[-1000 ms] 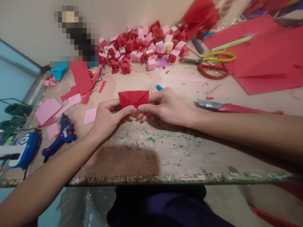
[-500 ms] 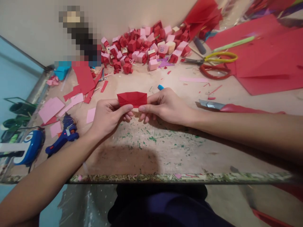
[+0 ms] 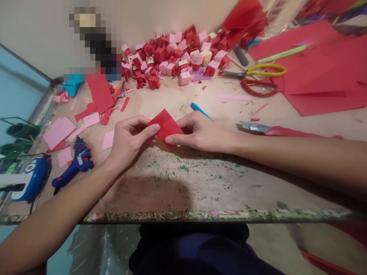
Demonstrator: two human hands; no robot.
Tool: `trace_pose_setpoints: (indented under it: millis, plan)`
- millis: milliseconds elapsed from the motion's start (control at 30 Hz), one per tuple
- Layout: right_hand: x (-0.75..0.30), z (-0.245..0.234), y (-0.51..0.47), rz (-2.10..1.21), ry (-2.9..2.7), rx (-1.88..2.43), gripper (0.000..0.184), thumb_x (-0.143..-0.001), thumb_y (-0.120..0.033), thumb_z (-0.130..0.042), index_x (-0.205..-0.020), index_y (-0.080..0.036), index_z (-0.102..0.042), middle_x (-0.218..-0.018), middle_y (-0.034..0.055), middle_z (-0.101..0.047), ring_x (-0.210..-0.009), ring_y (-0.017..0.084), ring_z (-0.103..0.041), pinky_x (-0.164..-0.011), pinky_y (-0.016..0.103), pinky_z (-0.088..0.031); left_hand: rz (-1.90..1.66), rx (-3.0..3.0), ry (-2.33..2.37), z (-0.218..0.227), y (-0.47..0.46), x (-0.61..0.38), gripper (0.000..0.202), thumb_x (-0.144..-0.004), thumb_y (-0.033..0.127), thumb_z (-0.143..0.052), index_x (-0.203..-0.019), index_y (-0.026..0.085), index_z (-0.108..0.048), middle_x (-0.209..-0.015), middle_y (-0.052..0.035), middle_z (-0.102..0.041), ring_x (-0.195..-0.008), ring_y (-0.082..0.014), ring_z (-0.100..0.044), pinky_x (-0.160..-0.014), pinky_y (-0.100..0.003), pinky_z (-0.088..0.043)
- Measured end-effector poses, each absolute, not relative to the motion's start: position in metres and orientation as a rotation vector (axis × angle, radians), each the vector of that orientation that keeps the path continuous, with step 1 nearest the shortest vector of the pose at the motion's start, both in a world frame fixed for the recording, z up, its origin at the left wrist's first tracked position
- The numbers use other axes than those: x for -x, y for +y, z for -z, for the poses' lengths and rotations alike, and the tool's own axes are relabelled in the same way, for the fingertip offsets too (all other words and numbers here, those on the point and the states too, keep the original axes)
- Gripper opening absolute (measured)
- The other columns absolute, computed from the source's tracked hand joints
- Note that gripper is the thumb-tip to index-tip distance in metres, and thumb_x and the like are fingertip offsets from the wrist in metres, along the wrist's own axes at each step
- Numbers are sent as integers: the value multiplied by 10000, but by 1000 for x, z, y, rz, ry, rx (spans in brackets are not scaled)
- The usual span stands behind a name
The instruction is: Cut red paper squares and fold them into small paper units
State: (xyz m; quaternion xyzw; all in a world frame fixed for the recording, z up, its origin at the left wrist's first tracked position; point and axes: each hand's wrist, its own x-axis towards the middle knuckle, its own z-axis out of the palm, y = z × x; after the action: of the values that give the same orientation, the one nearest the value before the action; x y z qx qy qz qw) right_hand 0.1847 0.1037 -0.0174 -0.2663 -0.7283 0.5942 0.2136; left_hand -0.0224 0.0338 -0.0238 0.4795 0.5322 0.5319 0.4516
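Folded red paper held between both hands, above the middle of the table

You have the folded red paper [image 3: 166,126] raised just over the table [image 3: 172,191], in front of you and turned so that one corner points away from you. Your left hand [image 3: 130,139] is closed in a pinch on its left side, the thumb flat on the upper face and the fingers mostly hidden behind. Your right hand [image 3: 200,131] pinches it near the lower right edge, thumb on top; how its fingers sit underneath cannot be told. Neither hand is spread wide.

Handling, as judged: the paper should be very light, thin and easily bent, stiffer where layers double up, with little tendency to slip from dry fingers. It would take a stray crease or tear readily under a hard squeeze. Sound holding points are the opposite edges and corners, with the thumb pads laid flat and pressure kept mild; the middle of a single layer is the weaker place to press.

Nearby items: the blue pen [image 3: 199,110] lies just beyond your right hand, partly covered by it. The cutter [image 3: 255,128], blade exposed, lies beyond your right forearm. The glue gun [image 3: 75,166] rests left of your left forearm.
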Motion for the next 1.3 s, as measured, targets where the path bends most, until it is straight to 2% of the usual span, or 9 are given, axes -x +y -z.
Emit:
trace_pose_setpoints:
  millis: [133, 233, 433, 500, 600, 767, 1000, 1167, 1300]
  plan:
    - [-186, 17, 103, -1613, -2033, 655, 204, -935, -291, -730, -821, -129, -782, -693, -20, -660, -638, 94, -518, -601, 240, -385, -1218, -1440, 1318, 22, 31, 27, 204, -827, 386, -887, -766, 223, -780, -727, -14, -749, -638, -157, -674, -590, -273, -563]
    - [-187, 18, 104, -1619, -1999, 632, 215, -924, -232, -725, -732, -137, -733, -622, -38, -606, -603, 86, -491, -594, 242, -377, -1127, -1562, 1366, 21, 31, 28, 210, -818, 389, -887, -753, 219, -782, -744, -23, -756, -646, -160, -669, -598, -277, -544]
    - [-186, 21, 104, -1597, -1914, 780, 272, -954, -247, -694, -706, -137, -714, -546, -29, -597, -492, 81, -479, -491, 245, -335, -1353, -1584, 1501, 20, 31, 23, 326, -795, 378, -923, -793, 229, -633, -704, 36, -648, -603, -119, -594, -588, -255, -486]
    - [-186, 22, 104, -1598, -1915, 821, 307, -961, -269, -691, -681, -143, -707, -516, -28, -585, -460, 79, -476, -446, 239, -297, -1282, -1726, 1549, 19, 29, 22, 362, -822, 399, -903, -733, 223, -600, -693, 28, -633, -604, -120, -572, -585, -263, -463]
    - [-186, 24, 104, -1612, -1899, 796, 262, -954, -277, -708, -734, -139, -749, -529, -30, -602, -454, 75, -489, -438, 225, -313, -1149, -1916, 1600, 18, 27, 22, 403, -809, 387, -908, -674, 215, -569, -654, 30, -594, -589, -116, -514, -549, -262, -402]
    - [-186, 20, 105, -1553, -1876, 868, 261, -934, -250, -729, -697, -140, -740, -573, 2, -657, -505, 96, -560, -487, 227, -412, -1212, -1661, 1403, 23, 31, 24, 158, -900, 279, -801, -870, 231, -654, -771, 15, -684, -650, -130, -619, -607, -255, -494]
    - [-185, 20, 108, -1651, -1760, 906, 134, -899, -175, -739, -781, -139, -790, -658, 36, -733, -545, 123, -628, -557, 253, -533, -1413, -1424, 1319, 33, 40, 34, 105, -874, 228, -828, -930, 222, -738, -873, 2, -749, -783, -134, -691, -724, -243, -543]
    - [-185, 20, 109, -1605, -1863, 908, 128, -900, -188, -750, -788, -137, -785, -664, 28, -716, -561, 118, -605, -549, 253, -489, -1501, -1615, 1401, 33, 39, 33, 74, -875, 204, -827, -923, 221, -774, -882, 6, -786, -791, -135, -737, -726, -241, -580]
    - [-186, 17, 108, -1627, -1901, 790, 195, -870, -311, -826, -960, -137, -816, -863, 42, -771, -688, 130, -625, -590, 255, -475, -1505, -1798, 1493, 29, 33, 28, 80, -941, 201, -782, -1001, 248, -806, -956, 6, -824, -845, -141, -769, -755, -246, -609]
